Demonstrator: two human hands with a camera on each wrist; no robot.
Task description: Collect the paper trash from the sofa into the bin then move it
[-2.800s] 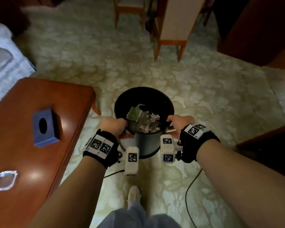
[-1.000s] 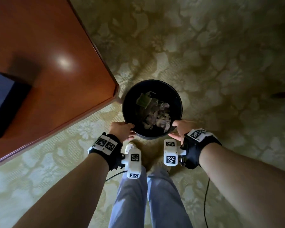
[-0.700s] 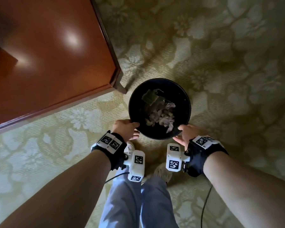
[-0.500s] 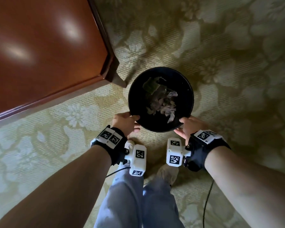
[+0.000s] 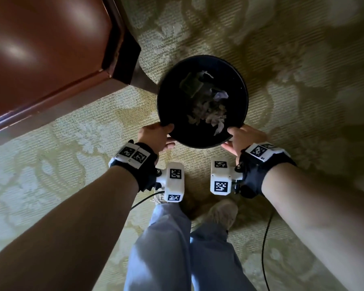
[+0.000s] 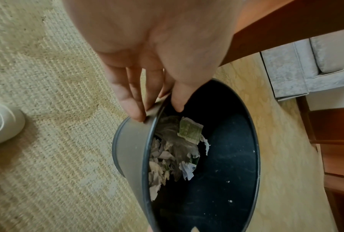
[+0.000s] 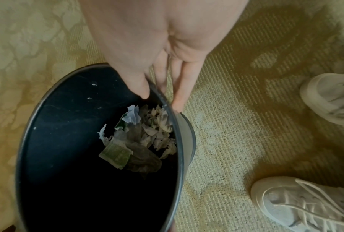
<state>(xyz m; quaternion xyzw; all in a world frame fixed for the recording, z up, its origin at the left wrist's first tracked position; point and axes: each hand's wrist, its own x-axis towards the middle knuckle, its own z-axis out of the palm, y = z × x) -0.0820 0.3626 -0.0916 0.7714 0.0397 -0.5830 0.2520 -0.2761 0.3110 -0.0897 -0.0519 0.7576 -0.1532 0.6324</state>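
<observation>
A round black bin (image 5: 237, 80) hangs above the patterned carpet, carried between both hands. Crumpled paper trash (image 5: 208, 110) and a green scrap (image 5: 190, 86) lie at its bottom. My left hand (image 5: 156, 136) pinches the near-left rim, thumb inside and fingers on the grey outer wall (image 6: 131, 141). My right hand (image 5: 243, 136) pinches the near-right rim the same way, thumb inside (image 7: 141, 87) and fingers outside. In the wrist views the paper trash (image 6: 173, 153) (image 7: 145, 135) shows plainly inside the bin (image 7: 58, 125).
The corner of a red-brown wooden table (image 5: 51, 51) stands close at the bin's left, its leg (image 5: 143, 80) near the rim. My legs and pale shoes (image 5: 223, 213) are below the bin. A grey sofa (image 6: 316, 62) and wooden furniture (image 6: 338, 141) lie beyond.
The bin has been lifted off the carpet and carried past the table corner. Both hands keep their hold on the rim, and my view has tipped straight down.
</observation>
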